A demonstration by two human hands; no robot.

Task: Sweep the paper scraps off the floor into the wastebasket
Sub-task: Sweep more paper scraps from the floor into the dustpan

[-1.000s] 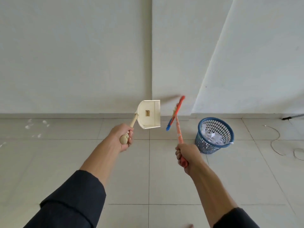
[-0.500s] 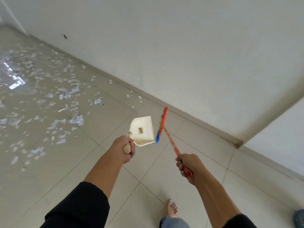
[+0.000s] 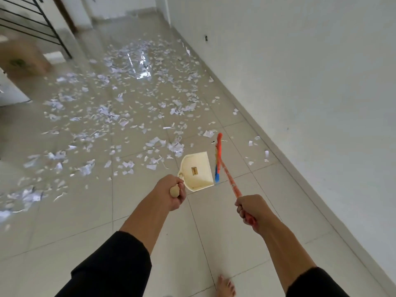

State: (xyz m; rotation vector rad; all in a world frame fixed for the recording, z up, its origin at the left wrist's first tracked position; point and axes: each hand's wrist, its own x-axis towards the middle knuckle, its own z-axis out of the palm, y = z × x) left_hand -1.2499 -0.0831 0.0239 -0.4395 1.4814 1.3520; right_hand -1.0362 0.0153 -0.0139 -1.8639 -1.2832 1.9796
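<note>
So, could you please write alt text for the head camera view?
The left hand holds a cream dustpan and the right hand an orange broom, both above a tiled floor strewn with paper scraps ahead.

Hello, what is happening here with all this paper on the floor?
A person is about to sweep. The left hand grips the handle of a cream dustpan, and the right hand grips the orange handle of a broom. Both tools are held in the air above the tiles, side by side. The paper scraps lie scattered across the floor ahead, beside the white wall. The dustpan looks empty, and no wastebasket is in view.
</note>
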